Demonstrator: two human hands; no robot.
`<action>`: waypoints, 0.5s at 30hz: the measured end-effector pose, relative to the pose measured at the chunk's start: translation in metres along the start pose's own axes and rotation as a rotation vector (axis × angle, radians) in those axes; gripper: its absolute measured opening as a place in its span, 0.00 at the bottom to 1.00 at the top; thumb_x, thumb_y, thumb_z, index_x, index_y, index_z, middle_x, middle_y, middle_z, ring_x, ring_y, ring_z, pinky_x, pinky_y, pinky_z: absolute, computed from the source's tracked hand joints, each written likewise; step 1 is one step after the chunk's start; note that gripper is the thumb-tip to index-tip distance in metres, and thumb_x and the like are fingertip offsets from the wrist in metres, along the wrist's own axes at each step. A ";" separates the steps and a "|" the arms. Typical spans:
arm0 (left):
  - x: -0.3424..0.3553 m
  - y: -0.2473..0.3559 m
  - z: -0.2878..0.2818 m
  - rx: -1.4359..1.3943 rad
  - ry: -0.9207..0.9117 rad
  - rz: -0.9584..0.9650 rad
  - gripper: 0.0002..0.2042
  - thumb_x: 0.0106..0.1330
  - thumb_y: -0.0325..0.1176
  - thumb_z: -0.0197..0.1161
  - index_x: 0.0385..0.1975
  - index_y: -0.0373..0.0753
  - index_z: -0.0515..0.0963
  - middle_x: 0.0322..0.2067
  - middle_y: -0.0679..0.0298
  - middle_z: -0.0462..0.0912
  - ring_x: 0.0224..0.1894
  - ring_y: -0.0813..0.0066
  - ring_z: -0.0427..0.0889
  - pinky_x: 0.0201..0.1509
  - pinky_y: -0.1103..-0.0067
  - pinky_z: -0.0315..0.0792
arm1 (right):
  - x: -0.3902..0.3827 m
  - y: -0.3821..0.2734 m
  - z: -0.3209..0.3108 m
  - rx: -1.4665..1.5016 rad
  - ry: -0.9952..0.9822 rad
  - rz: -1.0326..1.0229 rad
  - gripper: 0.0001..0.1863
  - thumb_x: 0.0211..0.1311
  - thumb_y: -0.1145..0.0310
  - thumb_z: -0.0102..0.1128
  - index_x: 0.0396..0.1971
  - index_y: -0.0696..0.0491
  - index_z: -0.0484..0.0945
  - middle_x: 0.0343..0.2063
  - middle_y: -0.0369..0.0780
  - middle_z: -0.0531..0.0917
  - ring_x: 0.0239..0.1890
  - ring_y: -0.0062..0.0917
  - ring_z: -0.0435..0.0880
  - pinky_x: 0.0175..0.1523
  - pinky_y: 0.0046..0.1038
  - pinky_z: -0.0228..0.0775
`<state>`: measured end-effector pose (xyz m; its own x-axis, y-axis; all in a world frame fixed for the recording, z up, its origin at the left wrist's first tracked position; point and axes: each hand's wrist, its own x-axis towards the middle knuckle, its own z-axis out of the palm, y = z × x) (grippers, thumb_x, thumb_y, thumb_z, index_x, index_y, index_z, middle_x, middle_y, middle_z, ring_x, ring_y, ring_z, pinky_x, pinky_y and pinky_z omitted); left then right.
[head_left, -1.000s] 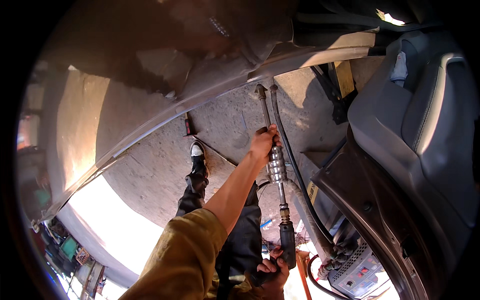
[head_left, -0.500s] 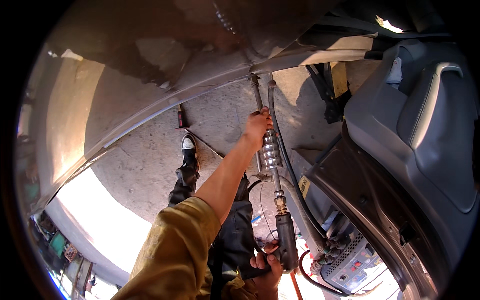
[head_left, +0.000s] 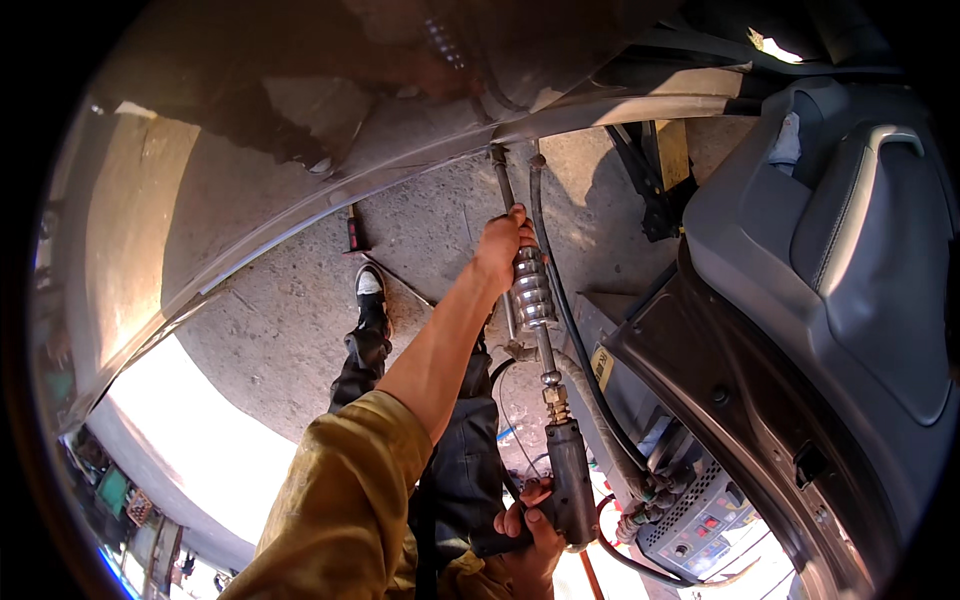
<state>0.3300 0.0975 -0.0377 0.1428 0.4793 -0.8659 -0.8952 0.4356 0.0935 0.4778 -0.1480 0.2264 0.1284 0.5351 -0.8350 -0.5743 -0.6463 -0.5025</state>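
A slide-hammer dent puller gun with a long metal shaft (head_left: 545, 352) and a black body (head_left: 571, 475) slants up toward the brown car panel (head_left: 400, 140). Its far tip meets or nearly meets the panel's lower edge; contact cannot be made out. My left hand (head_left: 503, 243) is closed around the shaft, just above the ribbed chrome sliding weight (head_left: 533, 288). Lower down, my right hand (head_left: 535, 535) grips the gun's black handle, fingers curled around it; part of the handle is hidden. Beside the shaft runs a thick dark cable (head_left: 562, 285), its upper end near the panel.
An open car door (head_left: 720, 390) with grey trim stands at right. Below it sits a grey machine (head_left: 705, 525) with knobs and cables. A red-and-black handled tool (head_left: 356, 235) is near my shoe (head_left: 370, 283) on the concrete floor (head_left: 270, 340). A dark stand (head_left: 655, 210) is beyond.
The gun and both hands appear shifted slightly left in view, the upper part most. My left hand stays just above the sliding weight, and both grips are kept.
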 end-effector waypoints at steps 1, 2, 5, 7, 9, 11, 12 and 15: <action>-0.001 0.002 0.001 -0.006 0.006 -0.003 0.14 0.77 0.46 0.50 0.29 0.47 0.67 0.15 0.81 0.58 0.16 0.86 0.60 0.33 0.67 0.78 | 0.000 -0.001 0.002 -0.011 0.006 -0.002 0.23 0.58 0.76 0.58 0.55 0.55 0.66 0.41 0.37 0.77 0.22 0.22 0.73 0.31 0.32 0.69; -0.001 0.003 0.003 -0.013 0.011 -0.012 0.14 0.77 0.46 0.50 0.29 0.47 0.67 0.15 0.81 0.58 0.15 0.86 0.59 0.33 0.67 0.78 | -0.001 -0.003 0.004 -0.023 0.010 -0.006 0.23 0.58 0.76 0.58 0.55 0.55 0.66 0.40 0.37 0.77 0.22 0.22 0.73 0.31 0.32 0.69; -0.002 0.009 0.008 -0.031 0.032 -0.038 0.14 0.77 0.46 0.50 0.30 0.46 0.67 0.15 0.81 0.58 0.14 0.86 0.59 0.34 0.65 0.79 | -0.005 -0.010 0.011 -0.049 0.016 -0.019 0.22 0.58 0.77 0.57 0.54 0.57 0.66 0.38 0.39 0.77 0.21 0.23 0.73 0.31 0.33 0.70; -0.003 0.013 0.011 -0.035 0.051 -0.055 0.14 0.77 0.45 0.50 0.30 0.46 0.66 0.15 0.81 0.58 0.14 0.86 0.59 0.34 0.65 0.80 | -0.007 -0.016 0.019 -0.054 0.016 -0.033 0.22 0.58 0.78 0.56 0.53 0.60 0.67 0.36 0.42 0.77 0.22 0.26 0.74 0.33 0.36 0.72; -0.003 0.017 0.014 -0.038 0.060 -0.060 0.13 0.77 0.45 0.50 0.30 0.46 0.66 0.15 0.81 0.58 0.13 0.86 0.59 0.34 0.63 0.80 | -0.011 -0.021 0.029 -0.071 -0.006 -0.038 0.21 0.58 0.78 0.56 0.52 0.60 0.67 0.34 0.42 0.77 0.22 0.26 0.74 0.33 0.36 0.72; -0.005 0.021 0.018 -0.023 0.073 -0.057 0.13 0.78 0.44 0.49 0.30 0.46 0.66 0.15 0.81 0.58 0.13 0.86 0.59 0.35 0.62 0.80 | -0.014 -0.023 0.031 -0.109 -0.024 -0.034 0.19 0.59 0.78 0.56 0.51 0.61 0.68 0.32 0.43 0.76 0.22 0.26 0.74 0.33 0.36 0.73; -0.006 0.023 0.021 -0.006 0.081 -0.051 0.13 0.78 0.43 0.49 0.30 0.47 0.65 0.14 0.80 0.58 0.13 0.86 0.59 0.35 0.62 0.80 | -0.015 -0.023 0.028 -0.140 -0.032 -0.027 0.19 0.59 0.78 0.57 0.50 0.61 0.68 0.31 0.43 0.76 0.22 0.26 0.74 0.33 0.36 0.73; -0.002 0.030 0.020 0.000 0.069 -0.087 0.12 0.77 0.41 0.49 0.29 0.47 0.64 0.14 0.80 0.58 0.13 0.85 0.59 0.34 0.60 0.80 | -0.020 -0.031 0.045 -0.140 -0.002 -0.026 0.17 0.59 0.79 0.56 0.49 0.61 0.69 0.32 0.44 0.76 0.22 0.26 0.74 0.33 0.36 0.74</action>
<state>0.3115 0.1246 -0.0230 0.1906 0.3857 -0.9027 -0.8806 0.4736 0.0164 0.4563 -0.1139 0.2688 0.1396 0.5537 -0.8209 -0.4527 -0.7016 -0.5502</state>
